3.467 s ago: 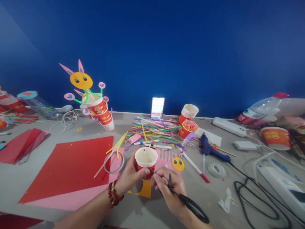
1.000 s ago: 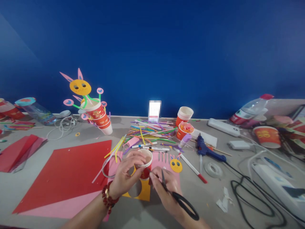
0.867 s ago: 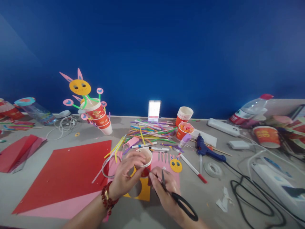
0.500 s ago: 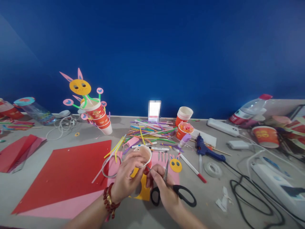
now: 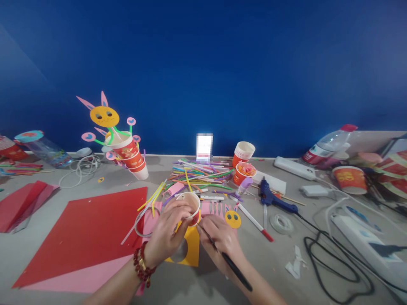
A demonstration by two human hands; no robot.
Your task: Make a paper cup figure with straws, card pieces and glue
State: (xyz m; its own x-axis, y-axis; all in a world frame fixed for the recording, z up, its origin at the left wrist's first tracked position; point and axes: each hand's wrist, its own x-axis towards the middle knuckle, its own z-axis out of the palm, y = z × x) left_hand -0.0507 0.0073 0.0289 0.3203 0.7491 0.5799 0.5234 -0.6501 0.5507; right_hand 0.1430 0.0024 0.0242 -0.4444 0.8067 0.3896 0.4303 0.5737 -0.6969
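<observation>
Left hand (image 5: 168, 231) grips the red paper cup (image 5: 190, 205) — right hand (image 5: 219, 239) clutches black scissors (image 5: 227, 260), tip at its wall.

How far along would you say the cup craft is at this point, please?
Done: a yellow bunny face lies cut out beside pink paper. In hand: the left hand holds the red cup tilted, while the right hand sets the scissors against its side. Left: the cup carries no decoration yet.
</observation>
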